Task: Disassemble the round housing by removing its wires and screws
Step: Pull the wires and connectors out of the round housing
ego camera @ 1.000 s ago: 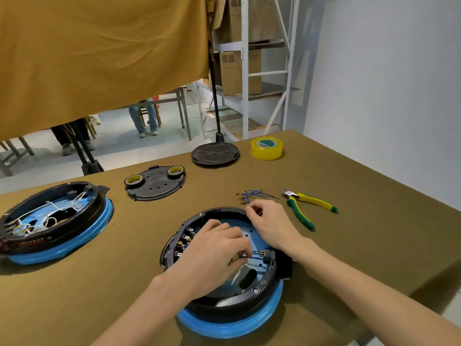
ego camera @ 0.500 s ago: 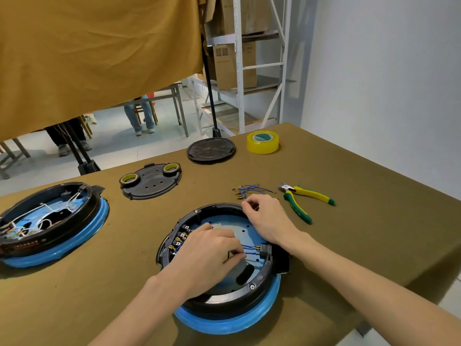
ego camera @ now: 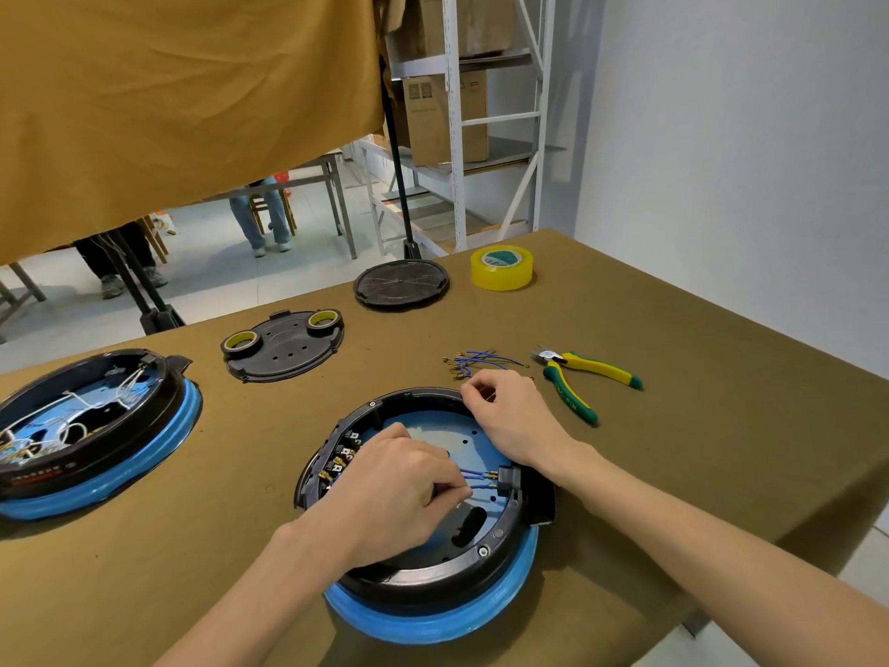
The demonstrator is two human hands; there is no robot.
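The round housing (ego camera: 486, 553), black with a blue ring underneath, lies on the table in front of me. My left hand (ego camera: 394, 493) reaches into it and pinches the blue wires (ego camera: 474, 479) that run to a black connector block (ego camera: 507, 481) on its right wall. My right hand (ego camera: 514, 416) rests on the housing's far rim with its fingers curled round a small wire end; the wire itself is barely visible. A bundle of removed blue wires (ego camera: 481, 362) lies just beyond that hand.
Yellow-green cutters (ego camera: 577, 382) lie to the right of the loose wires. A second housing (ego camera: 91, 430) with white wires sits at far left. Two black covers (ego camera: 284, 346) (ego camera: 401, 284) and a yellow tape roll (ego camera: 501, 267) lie further back. The table edge runs close on the right.
My left hand has slid slightly left along the blue wires, drawing them taut from the connector block. The right hand stays on the far rim. The camera tilted a little.
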